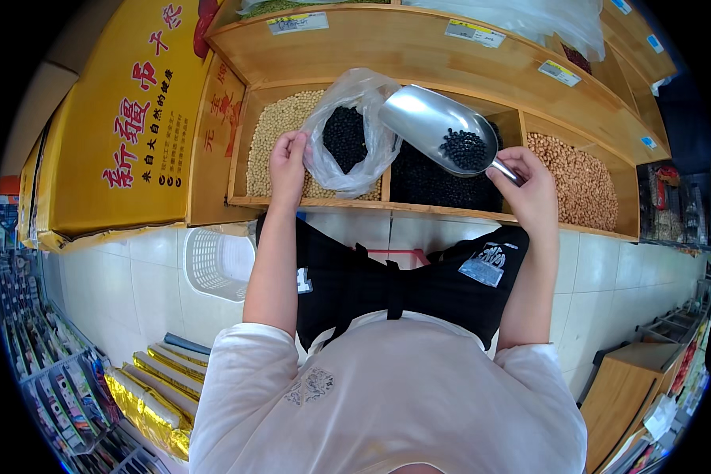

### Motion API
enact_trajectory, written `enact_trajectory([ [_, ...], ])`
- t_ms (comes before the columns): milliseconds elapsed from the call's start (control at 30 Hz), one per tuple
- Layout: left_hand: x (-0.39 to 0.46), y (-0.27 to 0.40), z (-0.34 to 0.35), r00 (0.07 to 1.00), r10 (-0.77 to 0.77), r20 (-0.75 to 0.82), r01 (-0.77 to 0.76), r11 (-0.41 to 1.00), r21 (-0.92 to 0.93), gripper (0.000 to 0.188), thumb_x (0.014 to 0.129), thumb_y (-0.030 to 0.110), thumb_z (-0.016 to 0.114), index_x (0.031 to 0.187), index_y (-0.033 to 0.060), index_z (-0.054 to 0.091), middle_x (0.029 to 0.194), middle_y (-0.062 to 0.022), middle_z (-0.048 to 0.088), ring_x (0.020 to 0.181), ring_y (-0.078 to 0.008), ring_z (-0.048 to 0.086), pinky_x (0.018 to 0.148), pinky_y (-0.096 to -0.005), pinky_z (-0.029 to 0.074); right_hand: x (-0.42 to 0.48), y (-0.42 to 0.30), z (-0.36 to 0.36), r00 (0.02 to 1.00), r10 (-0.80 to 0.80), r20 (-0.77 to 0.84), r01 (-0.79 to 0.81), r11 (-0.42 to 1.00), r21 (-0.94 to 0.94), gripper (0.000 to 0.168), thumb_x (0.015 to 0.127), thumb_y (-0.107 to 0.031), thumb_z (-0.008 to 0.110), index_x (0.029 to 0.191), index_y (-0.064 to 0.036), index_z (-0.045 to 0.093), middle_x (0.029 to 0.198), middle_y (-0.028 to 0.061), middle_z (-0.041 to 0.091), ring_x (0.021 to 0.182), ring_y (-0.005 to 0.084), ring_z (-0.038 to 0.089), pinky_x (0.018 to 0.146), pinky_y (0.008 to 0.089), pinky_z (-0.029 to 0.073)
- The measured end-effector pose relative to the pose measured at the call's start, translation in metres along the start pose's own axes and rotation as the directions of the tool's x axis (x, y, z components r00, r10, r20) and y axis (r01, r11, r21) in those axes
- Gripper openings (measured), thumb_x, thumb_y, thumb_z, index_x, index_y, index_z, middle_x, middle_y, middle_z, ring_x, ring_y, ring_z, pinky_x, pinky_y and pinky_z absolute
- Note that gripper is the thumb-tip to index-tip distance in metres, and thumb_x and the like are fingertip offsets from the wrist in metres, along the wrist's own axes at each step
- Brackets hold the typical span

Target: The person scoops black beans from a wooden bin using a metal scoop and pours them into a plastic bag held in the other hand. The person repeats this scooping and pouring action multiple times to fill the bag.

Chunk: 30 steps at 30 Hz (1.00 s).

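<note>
My left hand (289, 163) pinches the rim of a clear plastic bag (345, 185), whose mouth is open toward me. Black beans (345, 139) fill the part of the bag that I can see. My right hand (524, 181) grips the handle of a metal scoop (418, 112). Its mouth overlaps the bag's right rim; whether they touch I cannot tell. A small heap of black beans (467, 149) lies near the scoop's handle end. Below the scoop is a compartment of black beans (444, 188), partly hidden. The bag sits over a compartment of pale soybeans (278, 127).
Peanuts (577, 178) fill the right-hand compartment. A wooden ledge with price tags (476, 32) rises behind. At left stands a large yellow carton (95, 148); a white plastic basket (219, 260) is on the tiled floor. Gold packages (154, 403) lie at lower left, beside stocked shelves (53, 379).
</note>
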<state>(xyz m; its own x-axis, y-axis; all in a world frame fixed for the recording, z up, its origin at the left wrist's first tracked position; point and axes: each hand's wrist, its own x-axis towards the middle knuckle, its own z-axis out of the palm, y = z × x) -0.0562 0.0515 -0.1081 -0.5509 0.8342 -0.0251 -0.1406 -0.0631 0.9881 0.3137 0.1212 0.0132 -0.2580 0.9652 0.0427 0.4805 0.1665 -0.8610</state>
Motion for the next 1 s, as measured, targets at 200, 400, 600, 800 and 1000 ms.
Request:
enact_trajectory([
  [200,0.0,0.0,0.0,1.0,0.004,-0.002,-0.004,1.0,-0.011,0.016,0.099,0.016,0.057,0.103,0.0027,0.065,0.08,0.0026,0.061,0.071,-0.0042,0.052,0.065,-0.0196,0.042,0.004,-0.046,0.008,0.996,-0.017,0.088,0.051,0.913,-0.405,0.022,0.076,-0.021,0.076,0.092,-0.011,0.064,0.087,0.0061,0.073,0.082,0.0251,0.07,0.071,0.0346,0.054],
  [400,0.001,-0.003,-0.002,1.0,0.015,0.005,-0.015,1.0,-0.013,0.015,0.099,0.016,0.058,0.102,0.0027,0.064,0.083,0.0021,0.062,0.072,-0.0044,0.053,0.066,-0.0198,0.043,0.006,-0.061,0.023,0.991,-0.071,0.113,0.12,0.85,-0.513,0.021,0.076,-0.02,0.075,0.093,-0.013,0.064,0.086,0.0039,0.073,0.082,0.0273,0.069,0.07,0.0386,0.054],
  [600,0.002,-0.003,-0.002,1.0,0.02,0.012,-0.02,1.0,-0.009,0.015,0.099,0.016,0.057,0.102,0.0028,0.064,0.087,0.0015,0.064,0.075,-0.0047,0.054,0.068,-0.0205,0.044,0.01,-0.071,0.027,0.983,-0.129,0.129,0.179,0.821,-0.543,0.022,0.076,-0.019,0.075,0.093,-0.012,0.064,0.084,0.0034,0.072,0.081,0.0273,0.069,0.07,0.0401,0.054],
  [800,0.001,-0.002,-0.001,1.0,0.014,0.009,-0.014,1.0,-0.006,0.015,0.099,0.016,0.057,0.102,0.0025,0.064,0.086,0.0015,0.064,0.074,-0.0047,0.054,0.068,-0.0204,0.044,0.012,-0.075,0.026,0.981,-0.144,0.132,0.194,0.802,-0.565,0.022,0.076,-0.018,0.075,0.093,-0.011,0.064,0.084,0.0044,0.072,0.08,0.0278,0.069,0.069,0.0401,0.054],
  [1000,0.001,-0.001,-0.001,1.0,0.016,0.002,-0.016,1.0,-0.002,0.016,0.099,0.016,0.057,0.102,0.0025,0.065,0.081,0.0024,0.062,0.072,-0.0044,0.053,0.067,-0.0201,0.043,0.012,-0.077,0.026,0.975,-0.169,0.144,0.221,0.792,-0.569,0.022,0.076,-0.018,0.075,0.093,-0.011,0.064,0.082,0.005,0.072,0.079,0.028,0.069,0.069,0.0403,0.054],
])
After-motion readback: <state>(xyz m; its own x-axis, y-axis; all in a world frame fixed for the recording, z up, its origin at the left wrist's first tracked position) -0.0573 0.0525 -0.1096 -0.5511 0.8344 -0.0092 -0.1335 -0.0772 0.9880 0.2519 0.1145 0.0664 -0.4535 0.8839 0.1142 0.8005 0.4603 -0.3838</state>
